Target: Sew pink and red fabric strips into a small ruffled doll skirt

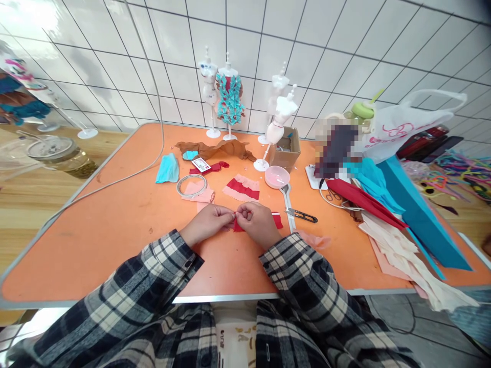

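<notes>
My left hand (pixel 212 221) and my right hand (pixel 256 221) meet over the table, both pinching a small piece of red cloth (pixel 238 227). Part of the cloth hangs below the fingertips; the rest is hidden by them. Just beyond lies a pleated strip of pink and red cloth (pixel 242 188). A roll of tape (pixel 192 187) rests on pink cloth to the left. Another red piece (pixel 276 220) shows beside my right hand. Black thread snips (pixel 302 215) lie further right, across a white strip near a spoon (pixel 286 190) and a pink bowl (pixel 277 177).
Small white dress forms stand at the back, one in turquoise ruffles (pixel 230 97). Brown cloth (pixel 218 150) and a cardboard box (pixel 286 148) lie before them. Fabric strips (pixel 425 214), a plastic bag (pixel 406 125) and a blurred-out device on a stand crowd the right. A cable (pixel 157 97) crosses the left.
</notes>
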The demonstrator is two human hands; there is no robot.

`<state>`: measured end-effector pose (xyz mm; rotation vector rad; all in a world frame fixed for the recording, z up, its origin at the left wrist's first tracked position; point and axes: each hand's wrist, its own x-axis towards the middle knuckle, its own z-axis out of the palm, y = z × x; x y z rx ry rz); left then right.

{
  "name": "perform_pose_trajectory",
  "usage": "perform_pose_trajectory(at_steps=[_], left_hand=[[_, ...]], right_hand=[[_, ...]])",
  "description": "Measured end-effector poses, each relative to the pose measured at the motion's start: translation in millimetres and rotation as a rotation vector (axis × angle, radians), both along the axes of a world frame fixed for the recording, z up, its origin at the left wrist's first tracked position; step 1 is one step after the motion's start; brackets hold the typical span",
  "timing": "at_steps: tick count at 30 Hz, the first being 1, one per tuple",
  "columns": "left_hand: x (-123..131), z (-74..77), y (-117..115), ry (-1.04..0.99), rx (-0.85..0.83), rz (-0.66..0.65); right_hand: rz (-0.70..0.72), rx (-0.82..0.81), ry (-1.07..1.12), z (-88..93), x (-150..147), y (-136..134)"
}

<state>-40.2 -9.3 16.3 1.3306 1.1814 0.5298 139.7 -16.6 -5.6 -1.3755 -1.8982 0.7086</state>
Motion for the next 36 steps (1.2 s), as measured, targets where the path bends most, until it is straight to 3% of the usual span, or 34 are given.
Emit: perform_pose_trajectory(at_steps=[6,16,23,36], left_hand=[[-1.0,1.7,-1.5,-0.016,-0.036,0.023],[-1.8,-2.4,1.5,0.076,0.123,0.025],[-0.8,-0.5,-1.2,0.063,0.119,0.005],[0.8,3.4,-2.7,-0.057,-0.025,0.029]], right_hand=[[0.008,0.024,-0.011,2.7,4.1,0.1],[0.056,0.097,-0.056,-0.1,4.8,-0.9],[0.035,0.109,-0.142,0.8,1.1,-3.7],[-0.032,-0.076,0.165,-3.1,1.8,1.9]])
